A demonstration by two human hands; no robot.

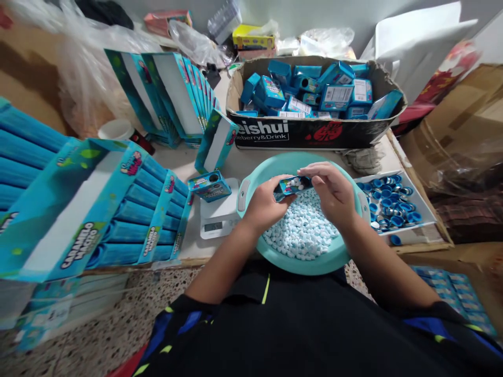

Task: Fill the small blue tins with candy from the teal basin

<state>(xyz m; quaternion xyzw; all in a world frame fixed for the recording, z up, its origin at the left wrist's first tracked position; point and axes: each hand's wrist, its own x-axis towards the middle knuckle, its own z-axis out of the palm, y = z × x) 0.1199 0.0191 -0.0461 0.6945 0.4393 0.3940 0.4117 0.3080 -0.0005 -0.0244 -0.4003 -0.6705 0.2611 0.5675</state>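
Observation:
Both of my hands are over a teal plastic basin (294,162), which is heaped with small pale blue-and-white mints (302,228). My left hand (265,204) grips the left end of a small blue candy tin (293,187), and my right hand (330,191) closes over its right end. Its lid and inside are partly hidden by my fingers. Left of the basin, a second blue tin (209,186) stands on a white digital kitchen scale (214,220).
A white tray of loose blue caps (393,201) lies to the right. Behind the basin stands a cardboard box of blue tins (314,131). Teal display boxes (94,209) fill the left side, with plastic bags and packaging along the back.

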